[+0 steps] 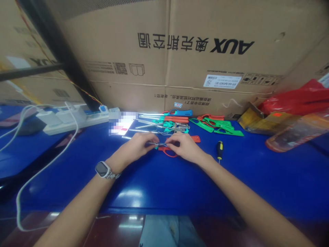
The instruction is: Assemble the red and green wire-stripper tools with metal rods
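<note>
My left hand and my right hand meet over the table, fingertips pinched. Between them they hold a thin metallic lighter part, too small and blurred to make out fully. Just under the fingers lies a red lighter shell with a loop-shaped guard, partly covered by my right hand. Behind the hands is a pile of long-nosed lighter pieces: metal tubes, red handles, a blue handle and small teal parts. Several green lighter shells lie to the right.
A yellow-and-black screwdriver lies right of my right hand. A lit phone screen and a white power strip with cables are on the left. A large upside-down cardboard box stands behind; a plastic bottle lies at right.
</note>
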Motion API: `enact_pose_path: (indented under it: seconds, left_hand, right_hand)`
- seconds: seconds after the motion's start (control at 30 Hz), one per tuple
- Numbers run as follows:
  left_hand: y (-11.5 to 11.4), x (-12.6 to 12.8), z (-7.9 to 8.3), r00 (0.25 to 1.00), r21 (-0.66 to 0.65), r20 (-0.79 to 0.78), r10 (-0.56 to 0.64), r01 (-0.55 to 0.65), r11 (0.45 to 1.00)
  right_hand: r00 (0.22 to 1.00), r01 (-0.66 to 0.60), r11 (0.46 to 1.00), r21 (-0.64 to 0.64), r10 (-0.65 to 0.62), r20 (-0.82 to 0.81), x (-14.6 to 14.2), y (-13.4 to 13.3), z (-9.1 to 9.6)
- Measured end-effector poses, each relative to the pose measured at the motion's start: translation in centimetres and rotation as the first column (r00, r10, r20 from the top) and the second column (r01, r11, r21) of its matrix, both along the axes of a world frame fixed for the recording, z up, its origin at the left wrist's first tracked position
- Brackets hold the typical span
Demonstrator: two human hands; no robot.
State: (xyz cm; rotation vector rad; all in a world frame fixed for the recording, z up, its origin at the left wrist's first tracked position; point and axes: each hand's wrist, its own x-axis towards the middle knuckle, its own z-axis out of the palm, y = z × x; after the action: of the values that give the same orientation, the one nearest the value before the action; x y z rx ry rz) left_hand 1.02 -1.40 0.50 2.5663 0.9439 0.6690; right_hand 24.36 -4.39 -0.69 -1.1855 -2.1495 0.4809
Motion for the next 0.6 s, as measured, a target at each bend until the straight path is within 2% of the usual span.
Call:
enact_pose_path:
  seconds: [0.1,0.23,0.4,0.5,0.6]
  left_hand:
    - [-0.1,0.1,0.0,1.0,-0.002,-0.007,0.0,0.0,1.0]
    - [-0.1,0.1,0.2,1.0,0.016,-0.009,-0.007,0.007,1.0]
    - [-0.2,0.2,0.2,1.0,0.032,-0.012,-0.012,0.012,0.999]
    - [-0.3,0.2,0.1,1.0,0.035,-0.002,-0.023,0.023,0.999]
    - [-0.3,0.2,0.1,1.0,0.051,-0.006,-0.031,0.031,0.998]
  right_hand:
    - [0.999,-0.018,0.997,0.069,0.015,0.051,0.0,0.1,0.0]
    - [0.976,-0.057,0.988,0.146,0.024,0.218,-0.1,-0.2,0.1]
    - [0.936,-0.072,0.981,0.182,0.004,0.351,-0.6,-0.8,0.5]
    - [0.951,-0.044,0.986,0.163,-0.009,0.31,-0.9,-0.8,0.3]
    - [0.988,0.024,0.995,0.099,-0.039,0.151,-1.2,-0.7,-0.1]
